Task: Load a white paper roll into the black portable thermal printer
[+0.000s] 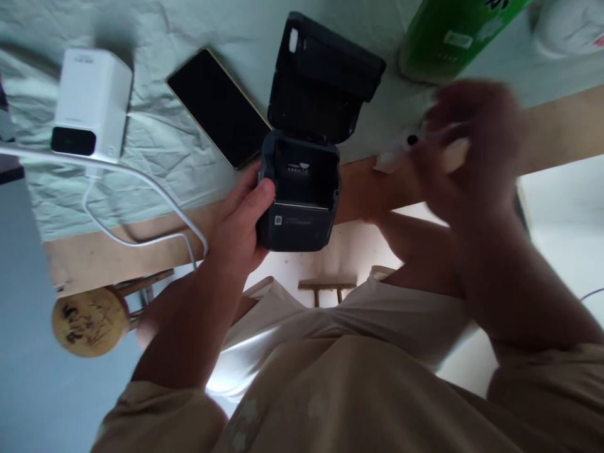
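Note:
A small black device (298, 229) with its lid (321, 78) swung up is held at its left side by my left hand (243, 220), thumb along the edge. Its inner compartment shows a small pale label and no roll or other part. To the right, my right hand (472, 145) is smeared by motion. At its fingers is a whitish, partly see-through object with a dark round spot (412, 139); whether they grip it is too blurred to tell. A dark phone (219, 107) lies just left of the device.
On the pale green cloth (155, 38) stands a white power bank (92, 100) with a white cable (155, 185) running over the wooden table edge (80, 258). A green container (453, 38) and a white object (570, 28) are at the upper right. A round stool (89, 321) stands lower left.

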`<action>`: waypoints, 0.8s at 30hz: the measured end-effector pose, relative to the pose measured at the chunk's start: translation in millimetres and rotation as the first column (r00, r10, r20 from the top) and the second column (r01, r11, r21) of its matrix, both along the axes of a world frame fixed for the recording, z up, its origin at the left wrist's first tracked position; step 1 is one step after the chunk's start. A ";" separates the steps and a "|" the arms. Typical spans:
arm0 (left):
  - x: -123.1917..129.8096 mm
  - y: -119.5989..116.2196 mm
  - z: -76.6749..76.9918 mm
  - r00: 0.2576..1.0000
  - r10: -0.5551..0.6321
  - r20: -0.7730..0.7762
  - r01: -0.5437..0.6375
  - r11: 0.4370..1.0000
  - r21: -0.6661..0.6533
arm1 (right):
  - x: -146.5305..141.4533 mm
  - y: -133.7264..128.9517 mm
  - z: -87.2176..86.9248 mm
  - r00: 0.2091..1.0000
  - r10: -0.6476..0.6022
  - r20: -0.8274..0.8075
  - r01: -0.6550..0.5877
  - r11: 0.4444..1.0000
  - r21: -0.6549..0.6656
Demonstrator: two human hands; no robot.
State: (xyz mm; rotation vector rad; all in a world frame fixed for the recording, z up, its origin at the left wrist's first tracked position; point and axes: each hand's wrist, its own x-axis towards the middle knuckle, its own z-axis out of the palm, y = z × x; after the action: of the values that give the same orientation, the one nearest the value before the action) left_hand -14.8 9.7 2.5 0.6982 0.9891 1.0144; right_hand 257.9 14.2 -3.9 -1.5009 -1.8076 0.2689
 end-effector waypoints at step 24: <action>3.5 -3.1 5.5 0.999 0.008 -0.049 -0.006 0.999 0.031 | -80.7 -7.5 33.2 0.942 0.336 0.015 -0.333 0.923 0.192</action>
State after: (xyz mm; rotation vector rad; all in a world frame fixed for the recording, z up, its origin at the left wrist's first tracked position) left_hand -11.4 6.6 8.0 0.7492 1.0211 1.0246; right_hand 177.2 6.7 29.3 -1.0494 -2.0101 0.2632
